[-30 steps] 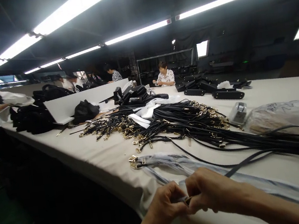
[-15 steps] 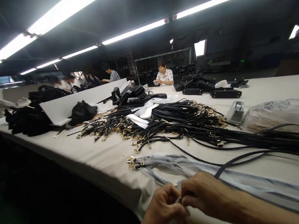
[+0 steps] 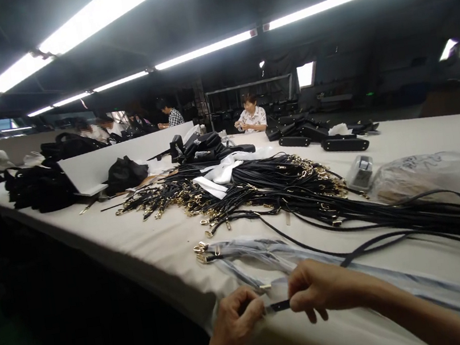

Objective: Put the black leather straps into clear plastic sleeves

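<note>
Near the table's front edge, a short black strap (image 3: 281, 306) spans the gap between my hands. My right hand (image 3: 323, 288) is closed on the strap, thumb against index finger. Thin clear plastic (image 3: 268, 305) covers the strap's other end, and my left hand (image 3: 238, 318) pinches that plastic. Just beyond my hands lie straps in clear plastic sleeves (image 3: 262, 248) with gold clasps (image 3: 201, 253). Farther back spreads a large heap of black straps (image 3: 273, 174) with gold hardware.
White sheets (image 3: 223, 170) lie over the strap heap. To the right are a clear container (image 3: 360, 173) and a bulky plastic bag (image 3: 437, 173). Black bags (image 3: 208, 144) and a white partition (image 3: 124, 156) stand farther off. A person (image 3: 251, 116) sits across the table; others work at left.
My hands have moved apart, the right one shifting rightward, so the black strap between them now shows. At far left, a person's white sheet has moved.
</note>
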`<state>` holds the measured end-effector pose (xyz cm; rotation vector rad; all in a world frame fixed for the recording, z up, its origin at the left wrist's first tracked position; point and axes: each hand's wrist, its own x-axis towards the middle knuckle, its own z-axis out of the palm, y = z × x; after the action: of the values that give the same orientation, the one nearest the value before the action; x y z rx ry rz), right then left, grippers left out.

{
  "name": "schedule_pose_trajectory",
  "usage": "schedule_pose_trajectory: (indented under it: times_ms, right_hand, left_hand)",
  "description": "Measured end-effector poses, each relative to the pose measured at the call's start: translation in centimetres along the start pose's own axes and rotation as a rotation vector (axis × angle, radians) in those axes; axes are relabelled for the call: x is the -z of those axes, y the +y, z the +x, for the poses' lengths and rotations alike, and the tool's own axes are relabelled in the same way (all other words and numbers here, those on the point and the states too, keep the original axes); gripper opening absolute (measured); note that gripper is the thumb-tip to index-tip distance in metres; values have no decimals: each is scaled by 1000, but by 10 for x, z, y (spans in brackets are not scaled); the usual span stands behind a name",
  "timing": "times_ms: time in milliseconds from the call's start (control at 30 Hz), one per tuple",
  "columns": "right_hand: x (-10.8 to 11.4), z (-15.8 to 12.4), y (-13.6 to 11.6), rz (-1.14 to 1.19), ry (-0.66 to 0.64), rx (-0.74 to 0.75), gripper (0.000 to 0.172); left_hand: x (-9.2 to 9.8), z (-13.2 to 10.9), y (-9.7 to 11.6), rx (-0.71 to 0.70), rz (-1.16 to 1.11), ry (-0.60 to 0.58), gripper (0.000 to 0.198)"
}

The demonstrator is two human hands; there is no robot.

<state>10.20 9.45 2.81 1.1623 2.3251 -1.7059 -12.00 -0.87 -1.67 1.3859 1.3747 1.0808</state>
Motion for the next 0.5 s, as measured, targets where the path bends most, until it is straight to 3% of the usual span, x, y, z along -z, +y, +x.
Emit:
schedule_pose_trajectory:
  times_ms: [67, 133, 233, 300, 367, 500]
  right_hand:
    - [5, -7, -4, -134, 75, -19, 16]
    - [-2, -10, -11, -232, 147, 7, 16]
    - [-22, -6, -21, -221, 119, 95, 17]
    - [-20, -1, -21, -181, 76, 85, 21]
    - [7, -4, -15, -171, 69, 4, 30]
    - [110, -47, 5, -273, 271, -82, 33]
  left_hand:
    - [0, 0, -2, -21, 58, 50, 31]
    - [-7, 2, -1, -65, 104, 29, 32]
    - [-23, 5, -2, -160, 103, -33, 34]
    - [-27, 5, -9, -195, 80, 30, 39]
    - [-18, 2, -24, -169, 73, 178, 46]
    - [39, -12, -75, -13, 115, 465, 59]
